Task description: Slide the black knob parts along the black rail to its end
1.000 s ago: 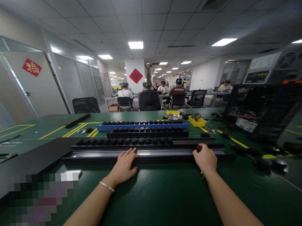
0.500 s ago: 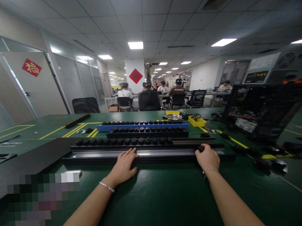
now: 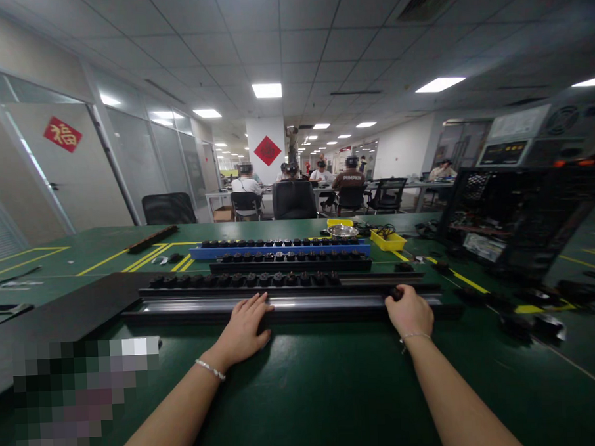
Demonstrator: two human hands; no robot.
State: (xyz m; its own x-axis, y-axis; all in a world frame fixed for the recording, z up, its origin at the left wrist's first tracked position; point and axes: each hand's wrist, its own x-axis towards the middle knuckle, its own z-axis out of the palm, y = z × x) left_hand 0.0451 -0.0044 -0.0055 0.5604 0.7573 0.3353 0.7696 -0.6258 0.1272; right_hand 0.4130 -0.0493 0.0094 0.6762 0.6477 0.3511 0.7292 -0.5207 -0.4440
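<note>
A long black rail (image 3: 325, 305) lies across the green table in front of me. My left hand (image 3: 243, 329) rests flat on the rail's near edge, fingers stretched out. My right hand (image 3: 410, 313) is closed at the rail's right part, its fingers curled round a small black piece (image 3: 393, 294) on the rail. Behind it lies a second black rail (image 3: 280, 282) carrying a row of several black knobs.
Further back are another black rail (image 3: 289, 261) and a blue rail (image 3: 279, 248) with knobs, a metal bowl (image 3: 343, 231) and yellow trays (image 3: 387, 239). A black board (image 3: 69, 312) lies left. An open black computer case (image 3: 519, 220) stands right, loose black parts (image 3: 533, 321) near it. People sit at far desks.
My right hand shifted slightly right and forward along the rail, staying closed on the small piece. My left hand has not moved.
</note>
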